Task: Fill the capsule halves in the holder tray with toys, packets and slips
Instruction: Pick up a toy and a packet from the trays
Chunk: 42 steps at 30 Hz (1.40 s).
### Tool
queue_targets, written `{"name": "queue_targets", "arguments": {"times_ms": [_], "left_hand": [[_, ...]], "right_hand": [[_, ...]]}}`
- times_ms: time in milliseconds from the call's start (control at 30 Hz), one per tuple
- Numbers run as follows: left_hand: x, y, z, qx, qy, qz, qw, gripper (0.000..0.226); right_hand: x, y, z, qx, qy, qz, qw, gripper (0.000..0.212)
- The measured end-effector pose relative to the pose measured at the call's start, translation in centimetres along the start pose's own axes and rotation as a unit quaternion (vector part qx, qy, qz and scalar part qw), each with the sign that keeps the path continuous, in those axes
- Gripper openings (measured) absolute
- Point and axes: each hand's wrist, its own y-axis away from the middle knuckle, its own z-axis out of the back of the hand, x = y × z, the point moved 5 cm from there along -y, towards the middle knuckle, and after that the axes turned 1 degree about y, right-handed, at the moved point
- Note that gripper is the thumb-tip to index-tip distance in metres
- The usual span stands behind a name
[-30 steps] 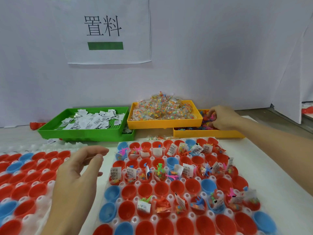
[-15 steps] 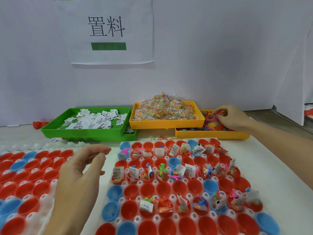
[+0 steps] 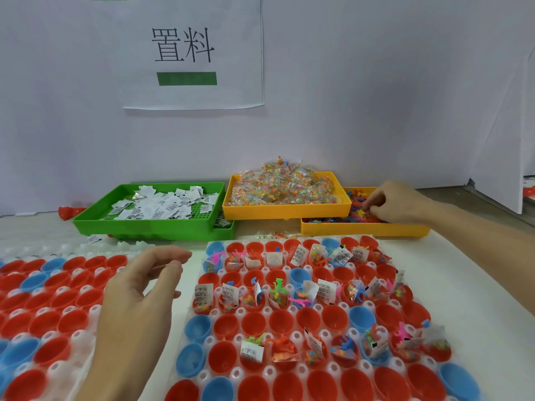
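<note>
Right hand picking toys for the tray

The tray (image 3: 292, 311), many halves unfilled, lies near and left of the right hand (image 3: 398, 202), whose curled fingers dig among toys (image 3: 357, 208); a pinch cannot be told. Left hand (image 3: 139, 287) hovers relaxed, empty, beside the tray, nearer.

near right clear plastic holder tray (image 3: 285, 269): translucent white, holding red and a few blue round capsule halves (image 3: 333, 318)
near left clear holder tray (image 3: 86, 311): same red and blue mix
far left rectangular plastic bin (image 3: 150, 225): bright green; paper slips (image 3: 162, 204) white with black print
far middle plastic bin (image 3: 285, 209): yellow-orange; clear packets (image 3: 280, 183) multicoloured
far right plastic bin (image 3: 362, 228): yellow-orange; small toys (image 3: 357, 208) mixed red, blue, orange
paper wall sign (image 3: 192, 53): white, black characters, green bar
</note>
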Motion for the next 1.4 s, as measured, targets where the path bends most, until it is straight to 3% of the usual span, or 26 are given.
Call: {"name": "queue_targets", "arguments": {"times_ms": [133,267,600,700,767,833,967,1067,1233,1400], "left_hand": [[0.0,0.0,0.1,-0.005,-0.004,0.000,1.000,0.042],[-0.2,0.2,0.1,-0.012,0.003,-0.005,1.000,0.037],[-1.4,0.7,-0.5,0.005,-0.004,-0.020,1.000,0.035],[-1.3,0.7,-0.6,0.011,-0.009,-0.016,1.000,0.030],[-1.2,0.7,-0.5,0.010,-0.002,-0.014,1.000,0.030],[-1.1,0.6,-0.3,0.007,0.000,-0.011,1.000,0.030],[-0.9,0.5,-0.2,0.009,0.008,-0.003,1.000,0.029],[-0.7,0.4,-0.2,0.026,0.007,0.000,1.000,0.028],[-0.2,0.2,-0.6,0.104,-0.014,0.021,0.994,0.028],[-0.1,0.1,-0.4,0.111,-0.038,0.016,0.993,0.026]], "right_hand": [[0.7,0.1,0.0,0.018,0.050,0.008,0.999,0.005],[0.7,0.6,0.9,-0.083,0.052,0.002,0.995,0.006],[2.2,2.6,3.5,-0.238,-0.110,-0.058,0.963,0.023],[5.3,3.9,4.8,-0.264,-0.161,-0.024,0.951,0.023],[9.0,5.3,5.4,-0.243,-0.193,0.030,0.950,0.015],[13.8,7.5,5.4,-0.172,-0.233,0.096,0.952,0.003],[22.4,13.0,3.6,0.017,-0.265,0.242,0.933,0.015],[26.2,16.1,1.6,0.125,-0.240,0.284,0.920,0.014],[28.8,17.2,-0.4,0.144,-0.115,0.327,0.927,0.004],[28.9,16.8,-2.7,0.188,-0.080,0.309,0.929,0.011]]}}
